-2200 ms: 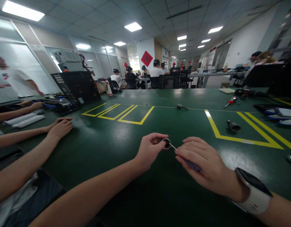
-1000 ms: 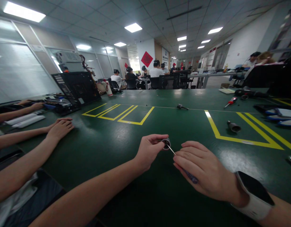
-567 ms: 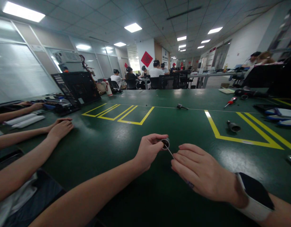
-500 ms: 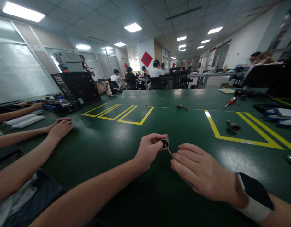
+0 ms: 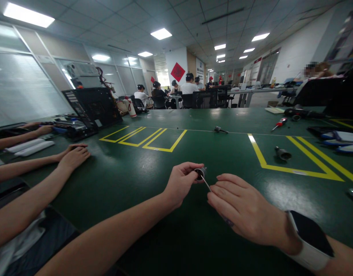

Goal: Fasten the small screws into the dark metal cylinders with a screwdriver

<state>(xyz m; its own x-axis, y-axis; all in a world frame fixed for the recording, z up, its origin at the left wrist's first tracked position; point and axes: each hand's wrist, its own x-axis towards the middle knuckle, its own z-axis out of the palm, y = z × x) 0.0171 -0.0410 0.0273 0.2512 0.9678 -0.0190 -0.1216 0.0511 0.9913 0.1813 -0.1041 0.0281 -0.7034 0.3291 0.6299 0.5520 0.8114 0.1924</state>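
My left hand (image 5: 182,180) is closed on a small, round, hollow metal part (image 5: 203,171), pinched between thumb and fingers with its opening towards me. From my right hand (image 5: 245,209), closed and wearing a watch, a screwdriver's thin metal shaft (image 5: 206,183) reaches into that opening. The fingers cover most of the handle. What the tip touches inside is hidden. Both hands are held over the green table (image 5: 130,199). To the right, a similar hollow metal part (image 5: 282,154) lies inside a yellow-taped area.
A dark metal piece with a thin stem (image 5: 220,129) lies ahead. At the right are a red-handled screwdriver (image 5: 280,123) and a power tool (image 5: 301,113). Co-workers' hands (image 5: 74,156) rest on the table's left, near white rolls (image 5: 35,147) and a black equipment frame (image 5: 93,107).
The metal part in my left hand has turned slightly, and a small stub now shows at its right edge. My right hand and the shaft have barely moved.
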